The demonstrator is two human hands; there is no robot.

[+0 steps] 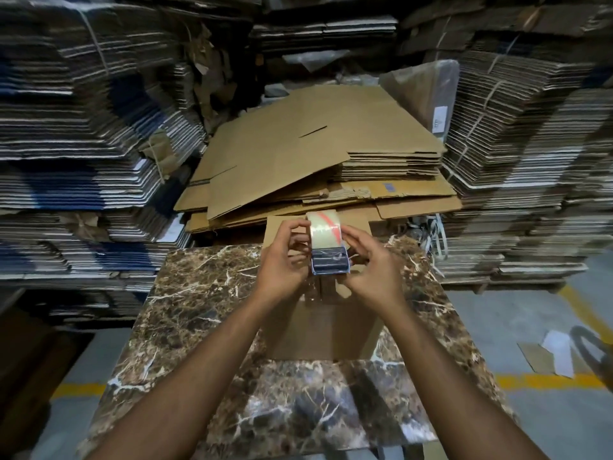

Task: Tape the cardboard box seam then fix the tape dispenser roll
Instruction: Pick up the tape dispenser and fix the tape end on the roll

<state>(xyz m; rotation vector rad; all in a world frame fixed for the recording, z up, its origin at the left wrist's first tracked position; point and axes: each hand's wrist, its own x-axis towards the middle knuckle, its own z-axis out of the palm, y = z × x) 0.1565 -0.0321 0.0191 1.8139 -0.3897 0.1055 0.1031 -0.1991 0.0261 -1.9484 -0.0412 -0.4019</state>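
A brown cardboard box [323,327] stands on a marbled brown table [199,293]. Above the box I hold a tape dispenser [329,260] with a dark blue body and a roll of clear tape [324,229] on its far end. My left hand [282,260] grips the dispenser's left side, fingers curled around the roll. On the other side, my right hand [373,265] holds it, fingertips touching the roll's edge. A strip of clear tape seems to run along the box's top seam below the dispenser, mostly hidden by my hands.
Flattened brown cartons [315,161] are piled just beyond the table. Tall bundles of tied flat cardboard [83,127] wall in the left, with more bundles [530,177] on the right. The grey floor has a yellow line [547,381] and cardboard scraps [547,355] at right.
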